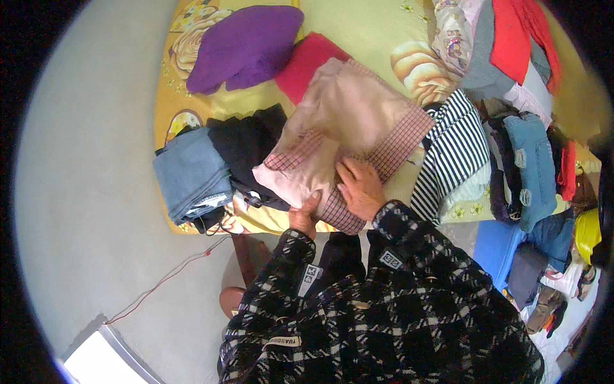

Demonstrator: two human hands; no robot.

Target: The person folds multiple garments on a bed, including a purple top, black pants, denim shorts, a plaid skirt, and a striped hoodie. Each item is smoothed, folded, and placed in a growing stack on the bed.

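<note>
A pink cloth garment with red-checked bands (358,96) lies partly folded on the bed in front of me. Its near left corner is doubled over. My left hand (304,216) pinches that near edge, thumb on top and the other fingers hidden beneath the cloth. Flat on the checked band rests my right hand (361,190), its fingers a little apart and holding nothing. Under the garment's far left side a crimson cloth (311,64) shows. A black garment (249,144) lies just left of the pink one, and a black-and-white striped garment (454,150) lies to its right.
Folded blue jeans (192,173) sit at the bed's left edge, with a purple cloth (246,48) beyond. More folded clothes, including ripped jeans (534,163) and a red garment (511,38), crowd the right. A blue box (499,249) stands below. A thin cord (173,272) trails over the floor.
</note>
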